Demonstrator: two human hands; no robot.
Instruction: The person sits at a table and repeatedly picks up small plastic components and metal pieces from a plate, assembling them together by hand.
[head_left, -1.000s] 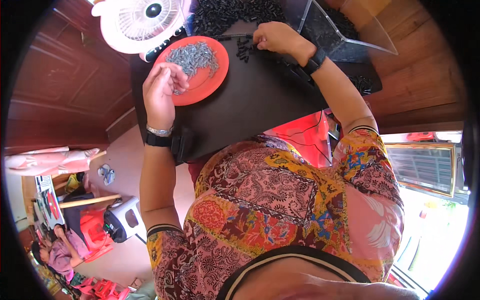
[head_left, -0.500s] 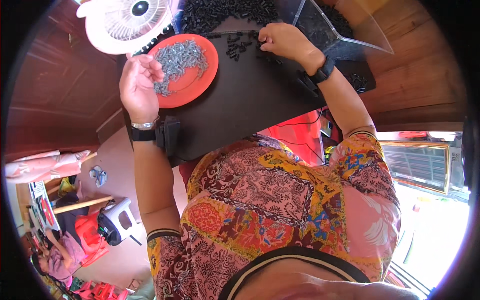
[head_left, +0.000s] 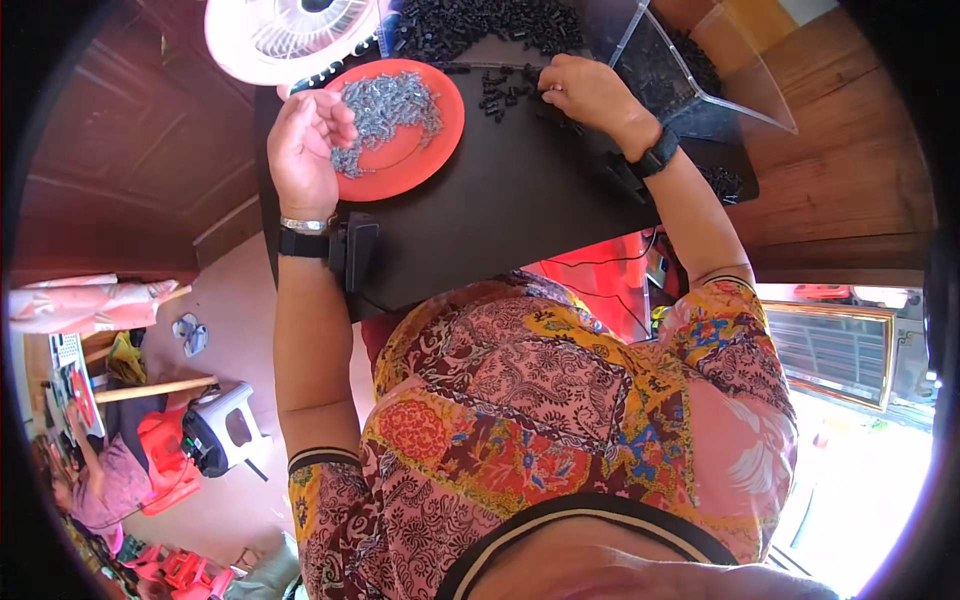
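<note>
My left hand [head_left: 310, 145] is raised at the left rim of an orange-red plate [head_left: 400, 175], palm turned toward it and fingers curled in. Whether anything small sits in those fingers I cannot make out. Many small clear-and-grey pieces [head_left: 385, 105] lie heaped on the plate. Over the far right of the dark table, my right hand [head_left: 592, 98] is closed in a pinch, its fingertips beside a small scatter of black cylindrical pieces [head_left: 500, 92]. What the pinch holds is hidden. Both wrists wear black straps with small dark devices.
A large heap of black pieces [head_left: 480, 25] lies at the table's far edge. Clear plastic panels [head_left: 690, 95] stand at the right, near more black pieces [head_left: 722, 183]. A white fan [head_left: 295, 45] stands behind the plate. Another person [head_left: 115, 475] sits at the far lower left.
The whole view has shifted, so the table and plate appear farther right and slightly higher. Both hands keep nearly the same places relative to the plate and the black pieces.
</note>
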